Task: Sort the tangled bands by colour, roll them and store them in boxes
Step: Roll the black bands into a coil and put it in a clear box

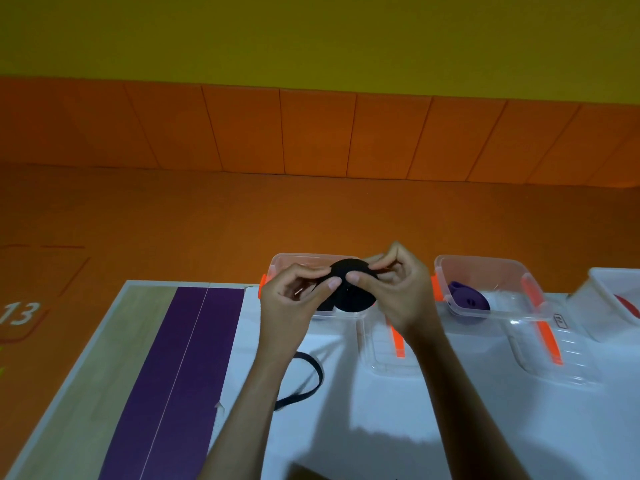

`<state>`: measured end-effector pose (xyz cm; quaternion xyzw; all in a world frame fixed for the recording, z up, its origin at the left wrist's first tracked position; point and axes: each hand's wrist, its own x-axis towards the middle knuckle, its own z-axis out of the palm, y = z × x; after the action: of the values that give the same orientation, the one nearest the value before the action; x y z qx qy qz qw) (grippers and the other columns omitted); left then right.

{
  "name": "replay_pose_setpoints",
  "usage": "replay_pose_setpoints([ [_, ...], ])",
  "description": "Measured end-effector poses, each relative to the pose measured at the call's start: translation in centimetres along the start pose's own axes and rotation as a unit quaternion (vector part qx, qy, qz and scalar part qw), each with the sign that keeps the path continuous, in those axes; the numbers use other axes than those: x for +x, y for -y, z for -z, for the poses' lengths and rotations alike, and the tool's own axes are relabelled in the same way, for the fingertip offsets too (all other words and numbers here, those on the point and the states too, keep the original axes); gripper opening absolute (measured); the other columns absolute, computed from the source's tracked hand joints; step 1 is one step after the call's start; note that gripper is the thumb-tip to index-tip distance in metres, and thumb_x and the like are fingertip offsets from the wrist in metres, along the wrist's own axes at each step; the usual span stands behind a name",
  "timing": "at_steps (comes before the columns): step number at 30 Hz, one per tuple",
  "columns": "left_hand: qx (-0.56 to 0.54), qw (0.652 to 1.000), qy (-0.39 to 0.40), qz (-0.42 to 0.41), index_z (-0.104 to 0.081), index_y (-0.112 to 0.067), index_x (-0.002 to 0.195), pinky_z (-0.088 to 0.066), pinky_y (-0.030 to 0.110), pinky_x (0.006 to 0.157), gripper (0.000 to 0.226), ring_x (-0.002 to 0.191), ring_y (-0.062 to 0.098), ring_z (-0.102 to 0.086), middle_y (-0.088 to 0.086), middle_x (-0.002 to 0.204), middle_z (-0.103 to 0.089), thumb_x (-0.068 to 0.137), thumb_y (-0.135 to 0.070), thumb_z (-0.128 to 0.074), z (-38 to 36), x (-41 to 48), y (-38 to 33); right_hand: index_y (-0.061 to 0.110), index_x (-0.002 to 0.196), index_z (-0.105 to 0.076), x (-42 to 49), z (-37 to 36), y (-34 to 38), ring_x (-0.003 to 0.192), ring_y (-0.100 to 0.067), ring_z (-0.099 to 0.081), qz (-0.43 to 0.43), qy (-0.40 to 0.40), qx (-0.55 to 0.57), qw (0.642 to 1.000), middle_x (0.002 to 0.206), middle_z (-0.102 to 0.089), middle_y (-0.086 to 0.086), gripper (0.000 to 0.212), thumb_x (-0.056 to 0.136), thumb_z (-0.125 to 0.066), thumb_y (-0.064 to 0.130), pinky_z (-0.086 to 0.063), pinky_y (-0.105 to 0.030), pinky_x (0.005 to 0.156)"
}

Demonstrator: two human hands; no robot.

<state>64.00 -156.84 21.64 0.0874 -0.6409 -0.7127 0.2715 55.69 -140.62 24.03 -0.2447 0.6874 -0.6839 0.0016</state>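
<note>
A black band is wound into a flat roll [355, 292] that I hold up in front of a clear plastic box [287, 263] with orange clips. My left hand [294, 303] pinches the roll's left side and my right hand [398, 289] grips its right side. The loose tail of the black band [308, 382] trails down behind my left forearm and curls on the white table. A second clear box [519, 289] to the right holds a rolled purple band [467, 299].
Two clear lids [391, 355] [554, 358] with orange clips lie in front of the boxes. A third white box [613, 299] with something red inside sits at the far right. Purple strips [173, 375] run along the table's left side, next to its wooden edge.
</note>
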Motion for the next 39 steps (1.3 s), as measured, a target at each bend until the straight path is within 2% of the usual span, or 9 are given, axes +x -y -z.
replay_pose_setpoints([
  [5, -0.009, 0.999, 0.031, 0.018, -0.085, -0.033, 0.104, -0.061, 0.027, 0.092, 0.032, 0.108, 0.018, -0.077, -0.002, 0.108, -0.082, 0.077, -0.017, -0.090, 1.0, 0.4, 0.0, 0.038, 0.105, -0.071, -0.1, -0.3, -0.7, 0.103, -0.017, -0.077, -0.004, 0.022, 0.021, 1.000, 0.109, -0.075, 0.009, 0.026, 0.084, -0.086, 0.035, -0.066, -0.037, 0.084],
  [9, -0.004, 0.999, -0.030, -0.018, -0.080, -0.020, 0.084, -0.063, 0.028, 0.081, 0.017, 0.094, 0.024, -0.079, 0.006, 0.092, -0.080, 0.075, -0.017, -0.094, 0.9, 0.8, 0.3, 0.027, 0.084, -0.066, 0.1, -0.1, -0.9, 0.099, -0.019, -0.077, -0.005, 0.034, 0.002, 0.999, 0.101, -0.078, 0.001, 0.024, 0.080, -0.090, 0.029, -0.064, -0.031, 0.078],
  [11, -0.010, 1.000, -0.022, -0.015, -0.076, -0.016, 0.080, -0.062, 0.026, 0.080, 0.017, 0.094, 0.023, -0.079, 0.008, 0.091, -0.079, 0.078, -0.013, -0.093, 0.8, 0.7, 0.4, 0.022, 0.080, -0.064, 0.3, -0.2, -1.0, 0.091, -0.023, -0.078, 0.008, 0.016, -0.002, 1.000, 0.095, -0.079, -0.005, 0.027, 0.079, -0.091, 0.028, -0.065, -0.039, 0.074],
  [14, -0.021, 0.999, 0.027, 0.020, -0.079, -0.019, 0.084, -0.061, 0.025, 0.085, 0.014, 0.101, 0.022, -0.078, 0.006, 0.100, -0.081, 0.077, -0.015, -0.091, 1.5, 0.8, 0.3, 0.036, 0.091, -0.070, 0.3, -0.3, -0.8, 0.093, -0.016, -0.077, 0.012, -0.003, -0.003, 1.000, 0.100, -0.078, 0.004, 0.023, 0.079, -0.089, 0.033, -0.063, -0.028, 0.078],
  [17, 0.005, 0.998, 0.047, 0.032, -0.083, -0.026, 0.085, -0.059, 0.022, 0.084, 0.016, 0.098, 0.016, -0.078, 0.001, 0.098, -0.082, 0.073, -0.021, -0.092, 2.3, 1.0, 0.1, 0.039, 0.104, -0.072, -0.1, -0.1, -1.3, 0.103, -0.017, -0.075, -0.013, 0.062, 0.003, 0.998, 0.108, -0.076, 0.006, 0.024, 0.085, -0.085, 0.030, -0.062, -0.030, 0.083],
  [23, 0.012, 0.998, 0.061, 0.027, -0.081, -0.018, 0.103, -0.059, 0.018, 0.077, 0.027, 0.095, 0.013, -0.078, 0.000, 0.101, -0.081, 0.078, -0.015, -0.091, 1.4, 0.7, -0.1, 0.037, 0.085, -0.065, -0.2, -0.1, -0.8, 0.090, -0.015, -0.076, 0.011, 0.031, -0.017, 0.999, 0.093, -0.075, 0.005, 0.027, 0.078, -0.091, 0.033, -0.060, -0.023, 0.072],
  [28, 0.020, 0.997, 0.076, 0.021, -0.083, -0.018, 0.100, -0.057, 0.016, 0.086, 0.025, 0.100, 0.011, -0.077, -0.003, 0.101, -0.082, 0.078, -0.010, -0.090, 2.1, 1.1, -0.3, 0.035, 0.110, -0.074, -0.6, -0.4, -0.9, 0.102, -0.022, -0.076, -0.016, 0.088, 0.022, 0.996, 0.106, -0.075, 0.005, 0.026, 0.087, -0.083, 0.027, -0.063, -0.031, 0.080],
  [32, 0.035, 0.998, 0.059, -0.002, -0.081, -0.014, 0.094, -0.057, 0.014, 0.073, 0.022, 0.085, 0.006, -0.076, -0.004, 0.089, -0.080, 0.075, -0.014, -0.092, 1.4, 0.9, -0.3, 0.041, 0.100, -0.078, -0.5, -0.5, -0.8, 0.101, -0.019, -0.077, -0.015, 0.081, 0.006, 0.997, 0.105, -0.078, 0.007, 0.021, 0.084, -0.086, 0.031, -0.064, -0.030, 0.081],
  [39, 0.057, 0.988, 0.125, 0.063, -0.079, -0.013, 0.110, -0.060, 0.025, 0.081, 0.033, 0.095, 0.020, -0.077, 0.003, 0.102, -0.081, 0.080, -0.026, -0.087, 2.8, 1.3, 0.3, 0.044, 0.099, -0.076, -0.4, 0.1, 0.1, 0.094, -0.014, -0.079, 0.037, 0.043, -0.053, 0.997, 0.101, -0.080, 0.011, 0.023, 0.085, -0.086, 0.030, -0.066, -0.030, 0.072],
])
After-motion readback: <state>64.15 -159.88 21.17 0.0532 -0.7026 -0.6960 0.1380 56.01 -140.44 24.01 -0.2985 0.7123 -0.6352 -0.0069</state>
